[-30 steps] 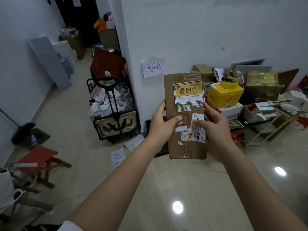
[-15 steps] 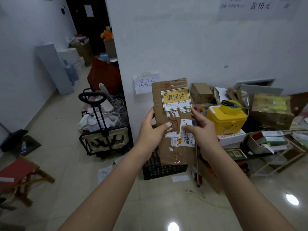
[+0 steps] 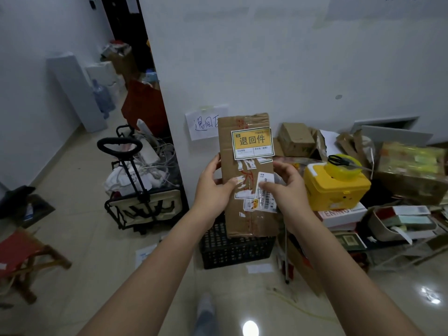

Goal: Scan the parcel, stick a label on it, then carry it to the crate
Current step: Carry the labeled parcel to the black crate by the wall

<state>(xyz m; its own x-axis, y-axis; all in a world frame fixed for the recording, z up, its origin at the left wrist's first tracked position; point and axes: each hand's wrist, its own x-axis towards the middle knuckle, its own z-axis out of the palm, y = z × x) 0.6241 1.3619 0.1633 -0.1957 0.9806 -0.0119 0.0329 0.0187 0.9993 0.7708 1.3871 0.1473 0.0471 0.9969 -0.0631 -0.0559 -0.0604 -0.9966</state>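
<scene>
I hold a tall brown cardboard parcel [image 3: 249, 214] upright in front of me with both hands. A yellow label [image 3: 252, 143] with black characters is stuck near its top, and a white barcode sticker [image 3: 266, 201] sits lower on its right side. My left hand [image 3: 213, 187] grips the parcel's left edge. My right hand [image 3: 286, 187] holds the right edge, thumb on the barcode sticker. Directly below and behind the parcel a black plastic crate [image 3: 232, 251] stands on the floor against the wall.
A black folding trolley [image 3: 140, 190] full of cables stands left of the crate. A yellow box [image 3: 337, 187] with scissors [image 3: 344, 162] on it, cartons and books are piled to the right. A red stool [image 3: 24, 255] is at far left. A handwritten paper sign [image 3: 201, 124] hangs on the wall.
I have walked closer to the wall; the black crate has come into view under the parcel. Both hands keep the same hold on the parcel.
</scene>
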